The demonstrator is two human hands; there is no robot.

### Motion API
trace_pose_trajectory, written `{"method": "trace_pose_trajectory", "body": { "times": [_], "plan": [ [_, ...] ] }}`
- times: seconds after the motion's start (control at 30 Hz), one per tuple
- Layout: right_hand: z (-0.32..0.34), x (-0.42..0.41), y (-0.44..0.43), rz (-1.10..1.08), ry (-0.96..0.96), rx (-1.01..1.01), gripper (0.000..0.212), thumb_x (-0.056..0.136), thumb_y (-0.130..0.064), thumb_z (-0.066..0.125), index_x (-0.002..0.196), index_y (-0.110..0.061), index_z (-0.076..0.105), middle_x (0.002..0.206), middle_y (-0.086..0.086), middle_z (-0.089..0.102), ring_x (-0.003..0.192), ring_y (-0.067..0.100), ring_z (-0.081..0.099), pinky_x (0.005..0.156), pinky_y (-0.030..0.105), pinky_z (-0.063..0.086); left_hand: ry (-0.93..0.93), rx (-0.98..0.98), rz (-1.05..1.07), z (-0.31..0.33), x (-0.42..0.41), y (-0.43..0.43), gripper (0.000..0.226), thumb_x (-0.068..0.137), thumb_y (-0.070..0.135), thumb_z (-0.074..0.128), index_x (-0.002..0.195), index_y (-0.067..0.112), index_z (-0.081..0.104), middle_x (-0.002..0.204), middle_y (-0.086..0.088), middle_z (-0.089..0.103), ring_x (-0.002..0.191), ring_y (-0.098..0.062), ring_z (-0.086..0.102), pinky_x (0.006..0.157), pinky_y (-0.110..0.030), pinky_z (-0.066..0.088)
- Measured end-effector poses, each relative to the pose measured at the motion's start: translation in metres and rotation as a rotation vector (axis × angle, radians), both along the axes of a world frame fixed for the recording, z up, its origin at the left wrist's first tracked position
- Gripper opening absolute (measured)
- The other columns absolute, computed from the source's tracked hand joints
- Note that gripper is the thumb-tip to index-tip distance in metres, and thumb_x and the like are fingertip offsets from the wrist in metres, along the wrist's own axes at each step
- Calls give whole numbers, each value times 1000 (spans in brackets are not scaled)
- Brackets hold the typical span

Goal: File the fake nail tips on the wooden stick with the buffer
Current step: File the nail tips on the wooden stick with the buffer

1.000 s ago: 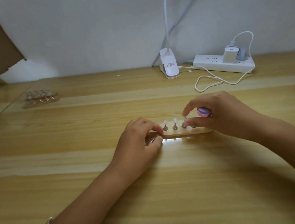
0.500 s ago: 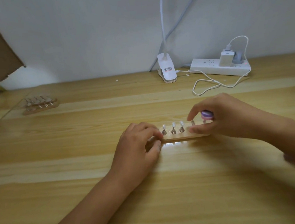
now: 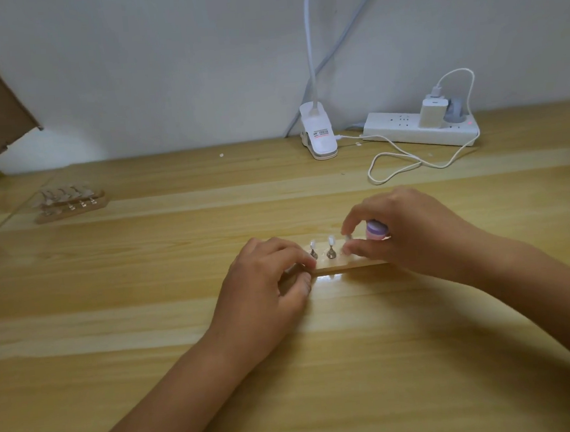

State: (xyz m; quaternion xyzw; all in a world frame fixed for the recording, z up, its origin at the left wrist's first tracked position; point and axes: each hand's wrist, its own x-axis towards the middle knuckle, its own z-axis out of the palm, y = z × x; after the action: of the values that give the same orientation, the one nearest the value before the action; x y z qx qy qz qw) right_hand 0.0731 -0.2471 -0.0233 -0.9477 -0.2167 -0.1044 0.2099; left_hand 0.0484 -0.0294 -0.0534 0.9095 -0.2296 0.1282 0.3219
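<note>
Left hand (image 3: 264, 278): pinches wooden stick (image 3: 343, 264) end.
Right hand (image 3: 411, 236): curled round buffer (image 3: 377, 230).
Nail tips (image 3: 330, 241): between hands; likely light, brittle; grip stick instead.

left hand (image 3: 265, 285) on wooden stick (image 3: 345, 264), buffer (image 3: 377, 230) in right hand (image 3: 411, 233)

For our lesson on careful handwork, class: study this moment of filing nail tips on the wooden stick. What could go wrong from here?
1. The left hand grips only the left end of the wooden stick. A firm stroke near the far end might swivel it.
2. The nail tips stand close together, so the buffer in the right hand could knock a neighbouring tip loose.
</note>
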Motion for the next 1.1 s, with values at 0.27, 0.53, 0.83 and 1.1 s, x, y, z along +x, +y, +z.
{"method": "trace_pose_trajectory", "body": {
  "times": [0.27,0.53,0.83,1.1],
  "plan": [
    [4,1,-4,31,33,-13,28,79,-37,83,102,-24,74,61,-18,40,69,-12,50,63,8,32,6,10,-5,0,-1,1,14,83,13,71,94,21,74,102,14,66,94,-7,47,85,-9,33],
    [0,11,6,52,-10,-77,12,80,-27,76,76,-19,70,62,-12,44,61,3,43,68,25,28,14,6,5,0,0,-1,13,83,12,70,92,19,74,101,13,67,93,-9,48,84,-12,35],
    [-5,14,2,77,78,31,10,77,-19,79,73,-19,69,62,-10,46,64,5,46,61,14,31,35,18,9,0,3,-1,13,85,16,69,94,23,74,104,17,64,91,-6,46,81,-18,36],
    [0,12,-3,88,24,-61,15,79,-33,79,84,-23,69,66,-14,44,65,-1,44,63,16,30,20,49,-7,-1,2,0,12,86,16,69,95,23,73,105,17,63,93,-7,47,82,-16,36]
  ]
}}
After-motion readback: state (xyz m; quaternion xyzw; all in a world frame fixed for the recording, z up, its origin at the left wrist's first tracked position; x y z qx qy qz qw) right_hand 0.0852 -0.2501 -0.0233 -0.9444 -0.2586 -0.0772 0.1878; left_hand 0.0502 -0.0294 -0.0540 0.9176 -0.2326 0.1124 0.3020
